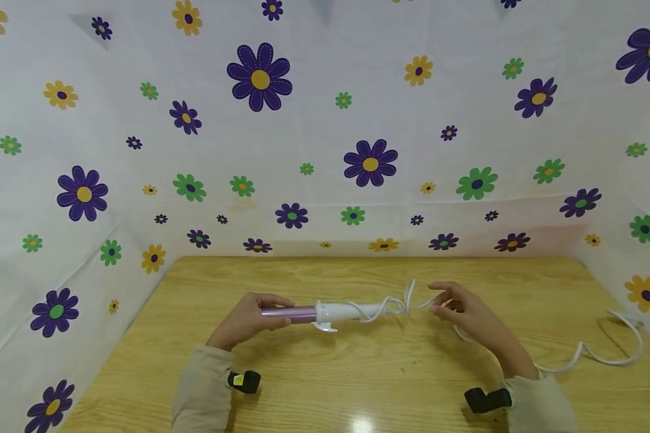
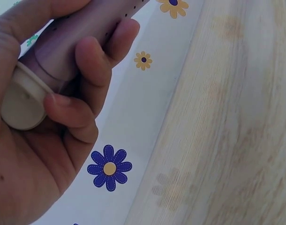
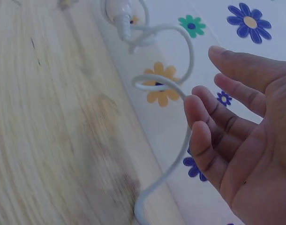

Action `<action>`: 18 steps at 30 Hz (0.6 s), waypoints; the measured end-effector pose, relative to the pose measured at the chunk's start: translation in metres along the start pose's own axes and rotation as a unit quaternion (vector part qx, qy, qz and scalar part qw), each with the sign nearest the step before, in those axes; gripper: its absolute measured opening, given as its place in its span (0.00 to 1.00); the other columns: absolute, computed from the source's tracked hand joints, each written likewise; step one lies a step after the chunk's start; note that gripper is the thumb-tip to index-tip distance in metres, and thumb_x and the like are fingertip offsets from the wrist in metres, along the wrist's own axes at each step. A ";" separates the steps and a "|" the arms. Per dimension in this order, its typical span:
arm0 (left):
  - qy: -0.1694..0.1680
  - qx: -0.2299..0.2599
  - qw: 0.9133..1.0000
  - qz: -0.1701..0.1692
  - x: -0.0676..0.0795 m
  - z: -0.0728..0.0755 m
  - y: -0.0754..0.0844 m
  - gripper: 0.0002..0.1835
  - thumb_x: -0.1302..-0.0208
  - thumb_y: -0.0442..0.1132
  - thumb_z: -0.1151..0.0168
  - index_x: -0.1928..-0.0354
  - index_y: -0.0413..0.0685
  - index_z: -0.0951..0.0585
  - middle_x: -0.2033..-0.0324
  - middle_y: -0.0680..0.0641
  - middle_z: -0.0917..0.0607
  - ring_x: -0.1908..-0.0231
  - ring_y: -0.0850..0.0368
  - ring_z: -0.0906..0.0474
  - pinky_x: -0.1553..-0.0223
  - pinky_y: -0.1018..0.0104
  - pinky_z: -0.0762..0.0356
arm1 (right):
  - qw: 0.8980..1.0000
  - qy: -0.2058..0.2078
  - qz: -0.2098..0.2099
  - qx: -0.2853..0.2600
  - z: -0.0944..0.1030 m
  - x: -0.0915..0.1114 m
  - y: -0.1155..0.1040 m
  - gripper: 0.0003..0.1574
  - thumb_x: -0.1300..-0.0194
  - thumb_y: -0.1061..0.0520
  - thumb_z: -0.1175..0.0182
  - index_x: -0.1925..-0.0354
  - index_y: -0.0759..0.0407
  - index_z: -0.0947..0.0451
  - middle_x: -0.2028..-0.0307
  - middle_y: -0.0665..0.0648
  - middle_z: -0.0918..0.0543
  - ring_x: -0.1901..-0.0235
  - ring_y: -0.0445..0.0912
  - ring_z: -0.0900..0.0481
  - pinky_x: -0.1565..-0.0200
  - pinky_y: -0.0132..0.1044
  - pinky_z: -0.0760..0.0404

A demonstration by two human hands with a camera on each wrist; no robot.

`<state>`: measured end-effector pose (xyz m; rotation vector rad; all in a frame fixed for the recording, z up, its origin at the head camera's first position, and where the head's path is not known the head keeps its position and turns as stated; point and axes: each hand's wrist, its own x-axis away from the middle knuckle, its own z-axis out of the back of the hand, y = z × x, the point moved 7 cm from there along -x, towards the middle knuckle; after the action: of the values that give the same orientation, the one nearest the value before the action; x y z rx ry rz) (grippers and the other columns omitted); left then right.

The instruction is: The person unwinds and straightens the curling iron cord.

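At the left, a beige sleeve (image 1: 201, 385) with a black device (image 1: 245, 382) at the wrist. The left hand (image 1: 244, 323) grips the curling iron (image 1: 329, 311) by its purple barrel (image 1: 288, 314), fingers curled round it; the pale end cap (image 2: 23, 103) sits against the palm. The iron is held above the middle of the counter (image 1: 401, 379), roughly level, white handle (image 1: 340, 311) to the right, clamp lever (image 1: 325, 328) on the near side. White cord (image 3: 191, 56) winds about the handle and loops off its right end. Next, the right hand (image 1: 466, 313): fingers loosely bent, thumb apart, nothing gripped. Whether its fingertips touch the cord, I cannot say for certain. A second black device (image 1: 487, 400) is worn at that wrist. Cord continues beneath the right forearm to the counter's right side. Flower-printed cloth (image 1: 314, 132) stands along the far edge.
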<state>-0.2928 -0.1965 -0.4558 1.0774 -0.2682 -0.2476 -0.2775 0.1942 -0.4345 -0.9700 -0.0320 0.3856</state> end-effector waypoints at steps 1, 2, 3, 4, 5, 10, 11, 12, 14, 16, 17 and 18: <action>0.001 -0.002 1.000 0.002 0.000 0.000 0.000 0.22 0.48 0.47 0.26 0.51 0.48 0.15 0.49 0.38 0.18 0.58 0.51 0.23 0.61 0.64 0.21 | 1.000 -0.001 0.000 0.001 -0.003 -0.001 -0.001 0.29 0.30 0.57 0.44 0.35 0.67 0.36 0.60 0.60 0.21 0.67 0.43 0.21 0.64 0.32 0.23; 0.002 -0.005 1.000 0.003 0.000 0.000 -0.001 0.22 0.48 0.47 0.26 0.51 0.48 0.15 0.49 0.38 0.18 0.58 0.51 0.23 0.61 0.64 0.22 | 1.000 -0.001 0.001 0.002 -0.006 -0.002 -0.001 0.30 0.30 0.57 0.43 0.35 0.66 0.36 0.60 0.60 0.21 0.67 0.43 0.21 0.64 0.32 0.23; 0.003 -0.008 1.000 0.003 0.001 0.000 0.000 0.22 0.48 0.47 0.26 0.51 0.48 0.15 0.50 0.39 0.18 0.58 0.51 0.23 0.61 0.64 0.22 | 1.000 -0.001 0.001 0.003 -0.008 -0.004 -0.001 0.30 0.31 0.56 0.43 0.34 0.65 0.36 0.60 0.60 0.21 0.68 0.43 0.21 0.64 0.32 0.23; 0.004 -0.011 1.000 0.001 0.001 0.000 0.000 0.22 0.49 0.47 0.26 0.51 0.48 0.15 0.50 0.39 0.18 0.58 0.51 0.23 0.61 0.64 0.23 | 1.000 0.000 -0.001 0.003 -0.010 -0.005 -0.001 0.31 0.31 0.56 0.43 0.34 0.64 0.36 0.60 0.60 0.21 0.68 0.43 0.22 0.64 0.31 0.24; 0.006 -0.013 1.000 -0.001 0.001 0.000 0.001 0.22 0.49 0.47 0.26 0.51 0.49 0.15 0.51 0.39 0.17 0.58 0.51 0.23 0.61 0.64 0.23 | 1.000 -0.001 0.000 0.004 -0.012 -0.007 -0.001 0.31 0.31 0.56 0.43 0.34 0.64 0.36 0.61 0.60 0.21 0.68 0.44 0.22 0.65 0.31 0.24; -0.005 -0.014 1.000 -0.015 0.000 -0.003 0.003 0.21 0.48 0.46 0.26 0.52 0.48 0.15 0.54 0.40 0.16 0.60 0.51 0.24 0.62 0.63 0.25 | 1.000 -0.008 0.006 0.005 -0.020 -0.010 0.000 0.30 0.31 0.57 0.42 0.34 0.62 0.36 0.62 0.59 0.20 0.69 0.45 0.22 0.66 0.31 0.25; -0.008 -0.013 1.000 -0.017 0.000 -0.004 0.003 0.21 0.48 0.46 0.26 0.51 0.47 0.15 0.54 0.40 0.16 0.60 0.51 0.24 0.62 0.62 0.25 | 1.000 -0.010 0.006 0.006 -0.021 -0.010 0.000 0.31 0.31 0.57 0.42 0.34 0.62 0.36 0.62 0.58 0.20 0.69 0.45 0.22 0.66 0.31 0.25; -0.011 -0.013 1.000 -0.019 0.000 -0.005 0.004 0.21 0.48 0.46 0.26 0.51 0.47 0.15 0.55 0.39 0.16 0.61 0.51 0.24 0.62 0.62 0.25 | 1.000 -0.012 0.005 0.008 -0.023 -0.010 0.000 0.31 0.31 0.57 0.42 0.33 0.61 0.36 0.61 0.58 0.20 0.69 0.45 0.22 0.66 0.31 0.24; -0.013 -0.011 1.000 -0.020 0.000 -0.007 0.004 0.22 0.48 0.46 0.26 0.51 0.47 0.15 0.55 0.40 0.16 0.61 0.52 0.24 0.63 0.62 0.25 | 1.000 -0.019 0.004 0.011 -0.027 -0.011 -0.001 0.32 0.31 0.56 0.42 0.33 0.61 0.36 0.61 0.58 0.20 0.68 0.45 0.21 0.66 0.31 0.24; -0.013 -0.011 1.000 -0.022 0.000 -0.008 0.005 0.21 0.48 0.45 0.26 0.51 0.47 0.15 0.56 0.40 0.16 0.62 0.52 0.24 0.63 0.62 0.25 | 0.999 -0.027 0.007 0.020 -0.030 -0.012 -0.003 0.32 0.31 0.55 0.42 0.33 0.61 0.36 0.60 0.58 0.20 0.68 0.44 0.21 0.65 0.31 0.24; -0.014 -0.011 1.000 -0.022 0.000 -0.009 0.006 0.21 0.48 0.45 0.26 0.51 0.47 0.15 0.56 0.40 0.16 0.62 0.52 0.24 0.63 0.62 0.24 | 0.999 -0.030 0.008 0.026 -0.032 -0.013 -0.003 0.32 0.31 0.55 0.42 0.33 0.62 0.36 0.60 0.58 0.20 0.67 0.43 0.22 0.65 0.31 0.24; -0.015 -0.012 1.000 -0.024 0.000 -0.010 0.006 0.21 0.48 0.45 0.26 0.51 0.47 0.15 0.56 0.40 0.16 0.62 0.52 0.24 0.63 0.62 0.24 | 0.999 -0.032 0.010 0.030 -0.034 -0.013 -0.004 0.32 0.31 0.56 0.42 0.33 0.63 0.36 0.60 0.59 0.20 0.67 0.42 0.22 0.64 0.31 0.24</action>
<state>-0.2895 -0.1854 -0.4544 1.0576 -0.2667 -0.3096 -0.2818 0.1610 -0.4489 -0.8988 -0.0679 0.4339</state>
